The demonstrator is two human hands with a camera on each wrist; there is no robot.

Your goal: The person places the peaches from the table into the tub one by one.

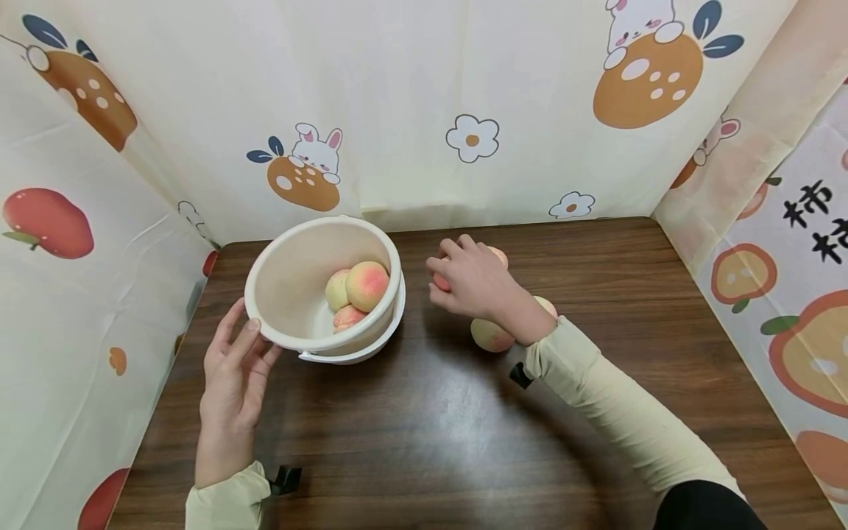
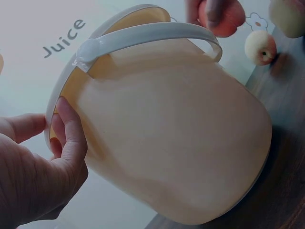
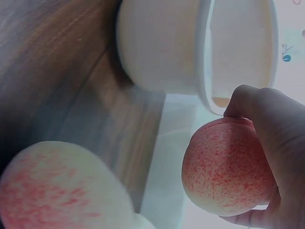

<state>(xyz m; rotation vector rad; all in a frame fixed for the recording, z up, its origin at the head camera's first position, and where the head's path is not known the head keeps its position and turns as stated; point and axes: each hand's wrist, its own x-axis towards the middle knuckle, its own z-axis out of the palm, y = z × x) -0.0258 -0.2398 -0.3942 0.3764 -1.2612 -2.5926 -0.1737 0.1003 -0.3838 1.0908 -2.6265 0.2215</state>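
Note:
A white bucket [image 1: 281, 283] stands on the left of the table, with several peaches [image 1: 367, 285] inside it and its handle [image 2: 152, 34] hanging at the side. My left hand [image 1: 232, 375] pinches the bucket's rim between thumb and fingers, as the left wrist view shows too. To the right of the bucket, my right hand [image 1: 478, 283] grips a reddish peach [image 3: 226, 167], held above the table. Under the right wrist lies a pale peach [image 1: 492, 336] with a pink blush, and another peach [image 1: 547, 306] is partly hidden behind that wrist. One more peach [image 1: 499, 256] shows behind the right hand.
The dark wooden table [image 1: 424, 442] is bordered by a printed curtain [image 1: 411, 88] at the back and both sides. Black straps [image 1: 286, 480] sit at both wrists.

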